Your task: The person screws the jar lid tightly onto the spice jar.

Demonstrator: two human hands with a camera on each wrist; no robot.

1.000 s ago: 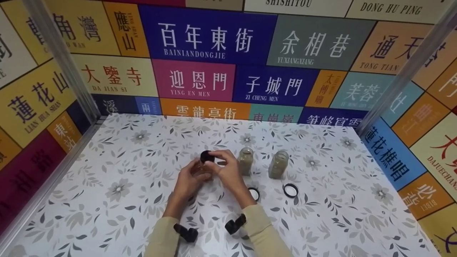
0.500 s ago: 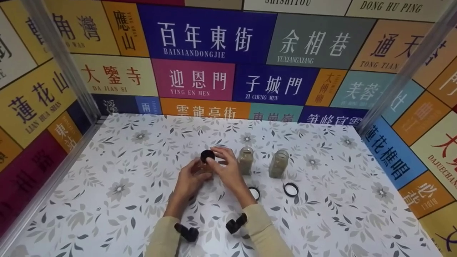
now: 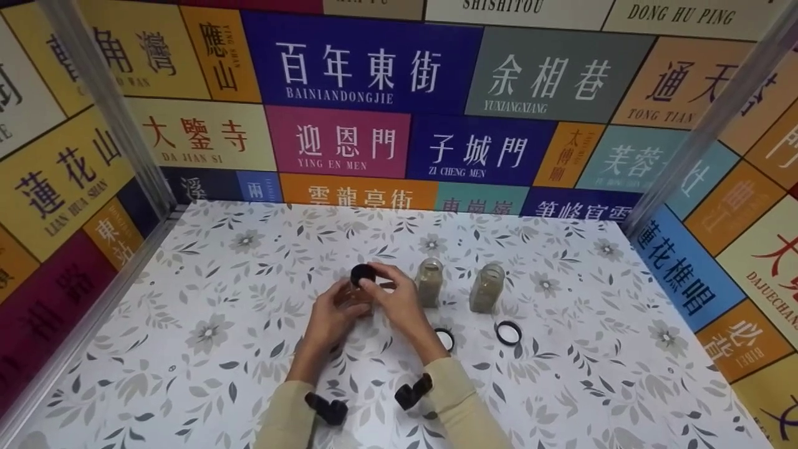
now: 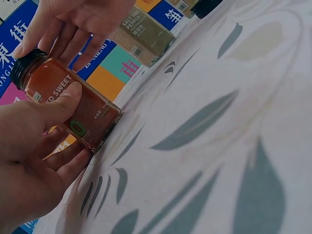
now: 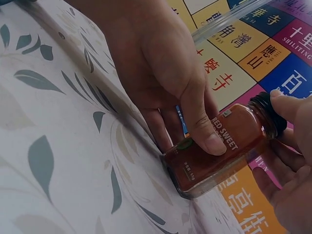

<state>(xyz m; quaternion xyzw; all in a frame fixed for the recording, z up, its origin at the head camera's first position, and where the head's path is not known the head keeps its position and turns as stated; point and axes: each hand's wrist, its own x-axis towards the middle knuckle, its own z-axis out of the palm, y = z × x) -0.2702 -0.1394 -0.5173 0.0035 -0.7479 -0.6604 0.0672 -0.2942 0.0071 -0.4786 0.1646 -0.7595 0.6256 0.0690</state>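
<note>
A glass spice jar (image 4: 73,100) of red-orange powder, its label reading "RED SWEET", stands between the two hands, its base at the tabletop. My left hand (image 3: 330,315) grips the jar's body, thumb across the label and fingers round the back. At the mouth sits a black screw cap (image 3: 362,275). My right hand (image 3: 400,302) holds this cap from the right, thumb pressed on its side; the right wrist view shows some of its fingers (image 5: 280,161) below the cap. From the head view, the hands hide most of the jar.
Right of the hands stand two uncapped jars, a nearer spice jar (image 3: 429,284) and a farther spice jar (image 3: 486,289), with greenish-grey contents. Two black lids, one lid (image 3: 444,338) partly behind the right forearm and another lid (image 3: 508,333), lie on the flower-patterned tabletop (image 3: 206,374). Sign-covered panels (image 3: 361,62) surround it.
The right hand's fingers shift slightly around the cap, lifting half a second ago and now lower again. The left hand and the jar stay in place.
</note>
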